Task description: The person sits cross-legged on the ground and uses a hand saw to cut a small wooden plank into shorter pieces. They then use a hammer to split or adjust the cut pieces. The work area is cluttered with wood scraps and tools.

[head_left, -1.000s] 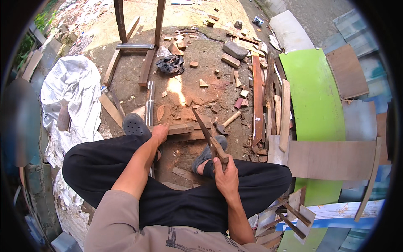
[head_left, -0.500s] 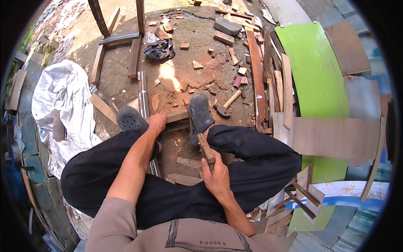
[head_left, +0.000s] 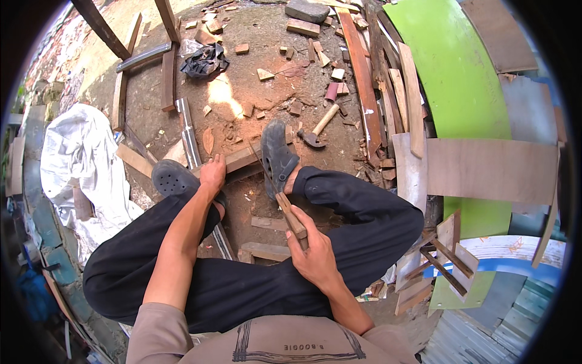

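My left hand [head_left: 212, 173] is closed over the near end of a wooden board [head_left: 241, 158] that lies crosswise between my feet. In my right hand [head_left: 313, 253] is the wooden handle of a handsaw [head_left: 289, 213]. Its thin blade slants up and away to the board, close beside my right grey clog [head_left: 278, 151]; whether its teeth touch the wood I cannot make out. That clog rests against or on the board's right end. My left clog [head_left: 172, 178] is just left of my left hand. A hammer [head_left: 320, 126] lies on the ground beyond the right clog.
Several wood offcuts [head_left: 265, 74] and a black plastic bag [head_left: 205, 61] litter the ground ahead. Long planks [head_left: 364, 91] and a green panel [head_left: 461, 79] line the right. A white sack [head_left: 85, 158] lies left, below a wooden frame [head_left: 168, 79]. Wood scraps [head_left: 267, 250] lie between my legs.
The whole view has shifted, so the ground things sit higher and further left. My left hand stays on the board, and the saw stays in my right hand at its right part.
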The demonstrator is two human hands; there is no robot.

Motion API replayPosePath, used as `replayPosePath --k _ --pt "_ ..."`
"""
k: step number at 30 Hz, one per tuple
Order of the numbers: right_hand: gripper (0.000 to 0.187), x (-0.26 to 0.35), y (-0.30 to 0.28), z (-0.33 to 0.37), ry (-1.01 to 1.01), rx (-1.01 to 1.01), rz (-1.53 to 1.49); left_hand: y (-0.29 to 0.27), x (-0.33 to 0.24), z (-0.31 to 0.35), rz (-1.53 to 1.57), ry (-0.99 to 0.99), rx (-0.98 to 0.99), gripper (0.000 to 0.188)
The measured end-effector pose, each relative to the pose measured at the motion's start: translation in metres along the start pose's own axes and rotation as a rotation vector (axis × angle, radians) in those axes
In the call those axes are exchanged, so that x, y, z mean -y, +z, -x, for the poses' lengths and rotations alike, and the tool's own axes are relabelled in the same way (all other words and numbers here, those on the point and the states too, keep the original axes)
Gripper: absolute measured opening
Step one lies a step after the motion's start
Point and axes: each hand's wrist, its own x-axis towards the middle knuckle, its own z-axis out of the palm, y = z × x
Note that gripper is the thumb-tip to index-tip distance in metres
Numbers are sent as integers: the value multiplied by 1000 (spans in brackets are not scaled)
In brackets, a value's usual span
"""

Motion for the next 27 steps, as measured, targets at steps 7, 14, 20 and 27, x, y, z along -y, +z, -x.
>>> replayPosePath --k 7,14,20,27 --pt "56 -1 -6 9 -102 -3 6 6 3 -5 84 24 -40 58" --pt "58 14 -8 12 -35 32 0 2 -1 -12 189 5 14 79" --pt "62 15 4 14 -56 40 46 -20 -3 -19 164 41 152 82" --pt "60 21 17 -32 49 150 -5 -6 4 -15 158 77 63 76"
